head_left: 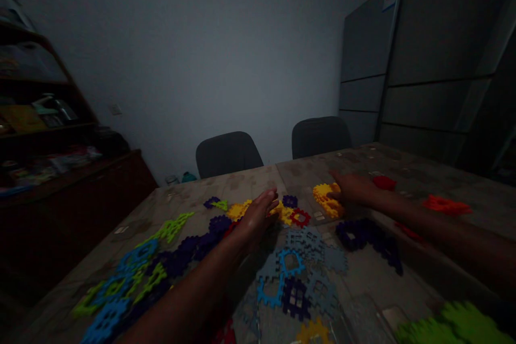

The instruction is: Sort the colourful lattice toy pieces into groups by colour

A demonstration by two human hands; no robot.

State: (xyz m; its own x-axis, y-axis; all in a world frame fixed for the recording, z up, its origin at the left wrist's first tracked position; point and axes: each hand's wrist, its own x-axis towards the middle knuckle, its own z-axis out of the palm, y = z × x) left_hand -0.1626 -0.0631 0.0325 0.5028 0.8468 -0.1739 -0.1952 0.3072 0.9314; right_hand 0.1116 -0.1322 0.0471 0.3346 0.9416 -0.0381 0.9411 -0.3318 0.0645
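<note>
Right hand (pixel 351 189) rests flat, fingers spread, on the yellow pieces (pixel 327 200), left hand (pixel 258 214) open and empty by another yellow piece (pixel 238 209); best slide them gently across the counter (pixel 374 279).

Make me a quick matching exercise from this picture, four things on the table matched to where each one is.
Things:
1. yellow pieces
2. red piece
3. bright green pieces
4. left hand

Places:
A. bottom right corner of the view
B. under the right hand
C. just beyond the right hand's wrist
D. stretched over the middle of the table

Pairs: 1-B, 2-C, 3-A, 4-D
</note>
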